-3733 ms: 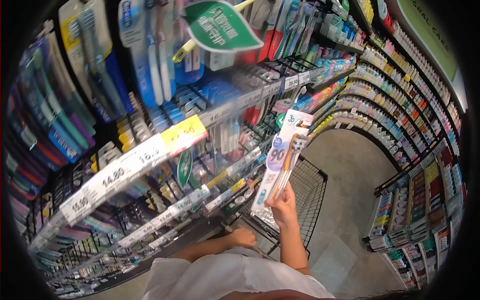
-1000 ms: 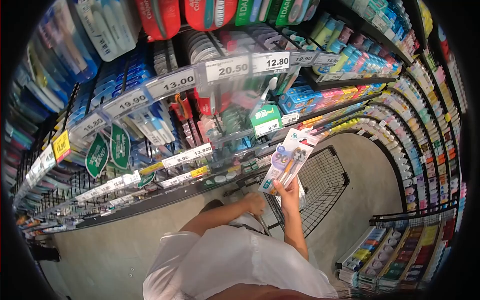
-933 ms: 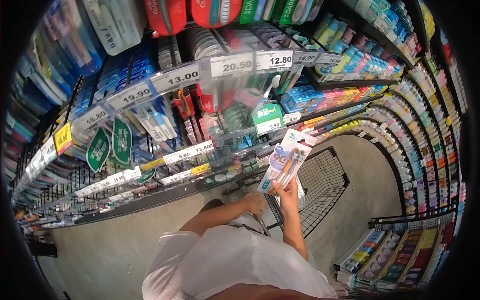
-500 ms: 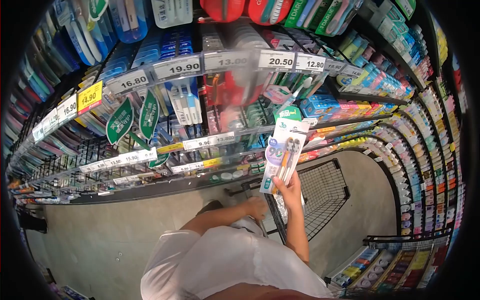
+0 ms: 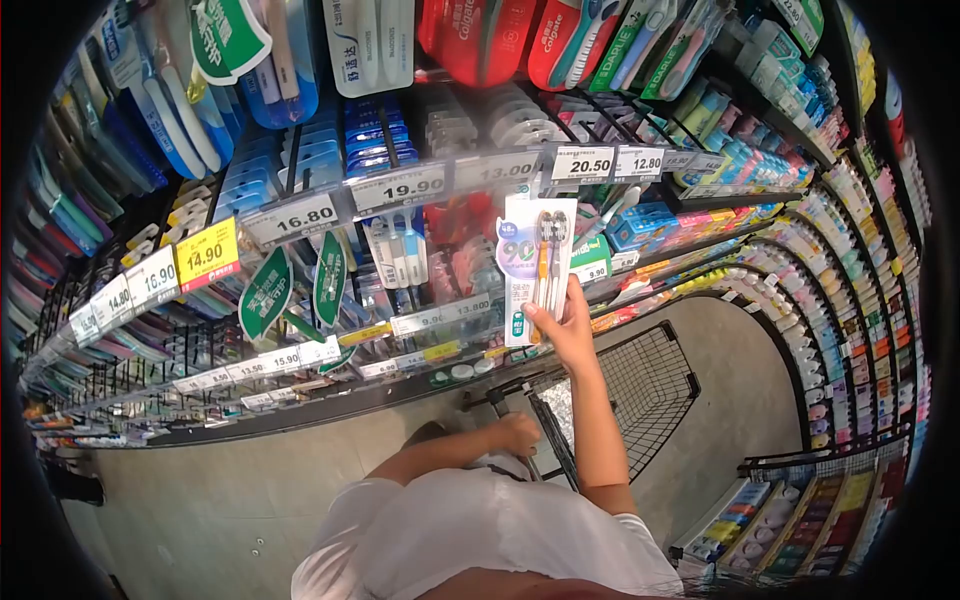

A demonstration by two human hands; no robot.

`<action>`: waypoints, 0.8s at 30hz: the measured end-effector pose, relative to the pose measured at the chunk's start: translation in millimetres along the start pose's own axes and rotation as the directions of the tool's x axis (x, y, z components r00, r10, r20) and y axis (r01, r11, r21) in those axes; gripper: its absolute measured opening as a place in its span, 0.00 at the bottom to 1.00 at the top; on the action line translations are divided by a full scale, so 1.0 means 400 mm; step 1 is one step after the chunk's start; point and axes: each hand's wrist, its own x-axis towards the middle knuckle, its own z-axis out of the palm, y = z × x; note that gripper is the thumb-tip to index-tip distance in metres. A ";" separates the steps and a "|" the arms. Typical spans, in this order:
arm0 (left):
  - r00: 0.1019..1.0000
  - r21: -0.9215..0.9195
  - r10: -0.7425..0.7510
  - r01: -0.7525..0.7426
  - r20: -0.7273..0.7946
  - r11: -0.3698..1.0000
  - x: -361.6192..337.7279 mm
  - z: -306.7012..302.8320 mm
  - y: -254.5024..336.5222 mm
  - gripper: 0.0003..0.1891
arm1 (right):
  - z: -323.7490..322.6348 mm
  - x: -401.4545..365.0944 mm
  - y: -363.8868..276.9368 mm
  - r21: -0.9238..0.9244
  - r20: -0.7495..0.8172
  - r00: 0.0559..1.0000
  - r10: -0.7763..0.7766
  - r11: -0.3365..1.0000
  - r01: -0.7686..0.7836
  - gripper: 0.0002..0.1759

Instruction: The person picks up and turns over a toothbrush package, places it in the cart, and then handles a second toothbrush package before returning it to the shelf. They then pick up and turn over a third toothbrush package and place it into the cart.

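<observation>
My right hand (image 5: 562, 325) grips the lower right edge of a white toothbrush pack (image 5: 537, 272) with a purple "90" label and two brushes, held upright in front of the shelf. Lower down, my left hand (image 5: 519, 434) is closed at the handle bar of a shopping cart (image 5: 650, 385). The wire basket of the cart lies to the right, past my right forearm. Behind the pack, a green tag (image 5: 590, 258) is partly covered.
Shelves of hanging toothbrush packs run across the top and left, with a price rail (image 5: 400, 188) in front. Red packs (image 5: 480, 40) hang at the top. More stocked shelves curve down the right side, above a grey floor (image 5: 220, 490).
My right hand has moved up and left with the pack, which is now more upright. The shelf appears lower in view. My left hand stays by the cart handle.
</observation>
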 end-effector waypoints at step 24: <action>0.997 -0.013 -0.032 0.033 0.073 0.999 0.018 0.012 -0.012 0.20 | -0.072 -0.153 0.054 0.526 -0.107 0.991 0.084 0.850 -0.015 0.27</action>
